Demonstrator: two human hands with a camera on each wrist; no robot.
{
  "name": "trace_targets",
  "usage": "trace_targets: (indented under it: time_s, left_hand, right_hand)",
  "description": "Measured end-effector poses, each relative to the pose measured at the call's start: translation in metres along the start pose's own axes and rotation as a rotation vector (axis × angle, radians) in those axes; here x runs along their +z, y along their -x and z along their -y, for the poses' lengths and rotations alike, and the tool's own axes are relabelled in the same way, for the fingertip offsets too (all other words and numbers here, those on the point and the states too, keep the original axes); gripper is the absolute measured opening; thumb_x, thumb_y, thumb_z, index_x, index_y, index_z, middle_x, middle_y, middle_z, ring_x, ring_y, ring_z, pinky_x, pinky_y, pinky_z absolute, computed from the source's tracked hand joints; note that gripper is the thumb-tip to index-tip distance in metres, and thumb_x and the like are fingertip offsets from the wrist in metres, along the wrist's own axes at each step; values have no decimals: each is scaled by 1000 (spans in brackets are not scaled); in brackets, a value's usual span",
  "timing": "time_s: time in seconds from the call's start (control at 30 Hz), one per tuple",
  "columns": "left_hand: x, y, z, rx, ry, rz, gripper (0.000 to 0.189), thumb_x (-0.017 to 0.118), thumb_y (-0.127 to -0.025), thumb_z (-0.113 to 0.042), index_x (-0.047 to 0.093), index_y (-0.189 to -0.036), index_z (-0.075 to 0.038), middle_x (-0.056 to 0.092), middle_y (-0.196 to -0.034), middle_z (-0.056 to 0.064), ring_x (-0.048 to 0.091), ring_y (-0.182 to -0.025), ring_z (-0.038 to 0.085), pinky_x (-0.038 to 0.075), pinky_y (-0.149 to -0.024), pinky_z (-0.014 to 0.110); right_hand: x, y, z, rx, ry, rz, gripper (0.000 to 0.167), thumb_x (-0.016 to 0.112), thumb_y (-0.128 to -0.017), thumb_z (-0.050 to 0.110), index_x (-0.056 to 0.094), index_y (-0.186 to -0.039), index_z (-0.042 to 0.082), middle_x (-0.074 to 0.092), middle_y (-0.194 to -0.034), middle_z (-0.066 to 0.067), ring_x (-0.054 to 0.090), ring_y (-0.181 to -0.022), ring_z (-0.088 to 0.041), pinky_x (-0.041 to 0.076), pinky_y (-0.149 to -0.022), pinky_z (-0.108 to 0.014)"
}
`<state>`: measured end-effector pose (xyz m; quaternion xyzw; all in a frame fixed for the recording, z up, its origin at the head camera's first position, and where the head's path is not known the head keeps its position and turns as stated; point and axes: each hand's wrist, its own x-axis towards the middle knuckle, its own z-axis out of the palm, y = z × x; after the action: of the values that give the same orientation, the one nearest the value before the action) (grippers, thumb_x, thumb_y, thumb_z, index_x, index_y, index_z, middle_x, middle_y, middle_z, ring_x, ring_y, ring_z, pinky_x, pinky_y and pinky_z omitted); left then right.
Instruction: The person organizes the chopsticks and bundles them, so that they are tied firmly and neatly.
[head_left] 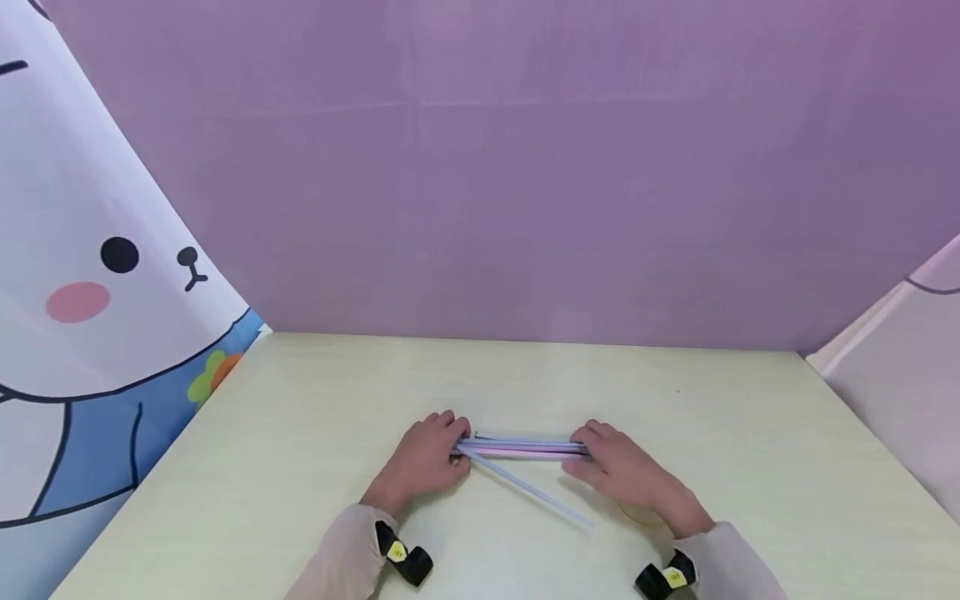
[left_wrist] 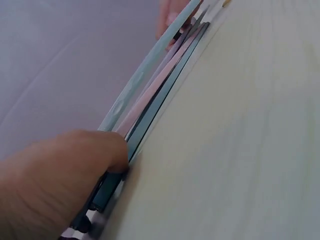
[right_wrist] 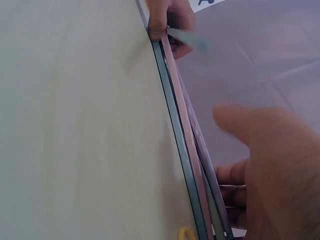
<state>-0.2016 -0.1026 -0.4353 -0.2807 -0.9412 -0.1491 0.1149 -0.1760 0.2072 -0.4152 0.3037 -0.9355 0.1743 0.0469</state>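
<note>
Here my left hand (head_left: 426,457) and right hand (head_left: 617,468) pinch the pastel plastic straws (head_left: 525,447) — bundle gathered (one pale straw (head_left: 536,493) lies loose on the cream table (head_left: 315,433)).

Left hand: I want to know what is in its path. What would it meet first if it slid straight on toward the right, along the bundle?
Most likely the right hand, which holds the far end of the same bundle of straws.

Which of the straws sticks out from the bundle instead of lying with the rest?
The pale blue straw: it angles away toward the person, while the other straws lie bunched between both hands.
</note>
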Motion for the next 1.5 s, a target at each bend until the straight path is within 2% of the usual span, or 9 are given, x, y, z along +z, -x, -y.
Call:
trace_targets:
  time_s: [0.13, 0.3, 0.4, 0.53, 0.7, 0.87, 1.0, 1.27, 1.5]
  left_hand:
    - [0, 2, -4, -31, -27, -4, 26, 62, -78, -32, 57, -99, -19, 49, -79, -8, 43, -70, 10, 33, -62, 25]
    - [-2, 2, -9, -58, -43, 18, 28, 61, -79, -33, 58, -102, -18, 47, -78, -7, 41, -68, 10, 32, -62, 27]
    - [-4, 2, -12, -64, -36, 19, 27, 61, -79, -31, 57, -100, -16, 45, -75, -6, 38, -64, 10, 31, -58, 25]
    - [-5, 2, -14, -63, -24, 25, 25, 62, -78, -29, 57, -98, -15, 42, -75, -6, 37, -62, 9, 31, -52, 22]
    - [-6, 3, -15, -35, -36, 28, 21, 63, -78, -29, 59, -95, -17, 45, -77, -7, 38, -64, 9, 32, -57, 24]
    - [-6, 3, -15, -8, -9, 22, 22, 64, -79, -27, 62, -99, -19, 49, -81, -7, 42, -70, 10, 35, -64, 26]
    - [-2, 4, -13, 11, 24, 16, 22, 65, -78, -26, 62, -99, -19, 49, -83, -7, 42, -72, 10, 35, -64, 25]
    - [7, 7, -6, 7, 115, -58, 25, 68, -78, -25, 63, -101, -17, 55, -96, -7, 45, -85, 10, 40, -76, 29]
    - [4, 9, -9, 29, 121, -79, 25, 69, -79, -23, 60, -102, -18, 57, -95, -8, 46, -83, 9, 41, -75, 29]
  right_hand:
    - [0, 0, 4, 8, 56, 27, 50, 70, -81, 42, 56, -113, 7, 55, -103, 1, 52, -92, -14, 46, -81, -37]
    - [-3, 1, 5, -5, -71, 39, 32, 60, -92, 32, 58, -114, 9, 54, -100, 6, 49, -90, -10, 44, -80, -32]
    - [-4, 2, 5, 5, -138, 51, 37, 59, -92, 38, 60, -115, 9, 54, -100, 8, 47, -88, -6, 43, -78, -30]
    - [-3, 1, 6, 4, -88, 43, 35, 69, -85, 32, 59, -110, 10, 54, -97, 8, 47, -84, -5, 45, -75, -28]
    - [-4, -1, 12, 42, -78, 66, 11, 66, -86, 10, 60, -95, 13, 51, -84, 10, 42, -70, -2, 40, -64, -21]
    - [-7, -5, 19, 70, -37, 121, 12, 64, -77, 6, 57, -84, 13, 49, -75, 9, 38, -62, -5, 34, -59, -21]
    - [-6, -4, 20, 65, 1, 112, 14, 60, -73, 6, 53, -83, 13, 47, -75, 8, 36, -62, -6, 32, -58, -21]
    - [-4, -2, 13, 32, -116, 82, 14, 61, -82, 4, 58, -90, 15, 56, -79, 10, 41, -62, -1, 37, -60, -19]
    - [-2, -2, 16, -27, -17, 52, 12, 58, -84, 5, 54, -91, 13, 52, -79, 9, 38, -61, -1, 35, -58, -17]
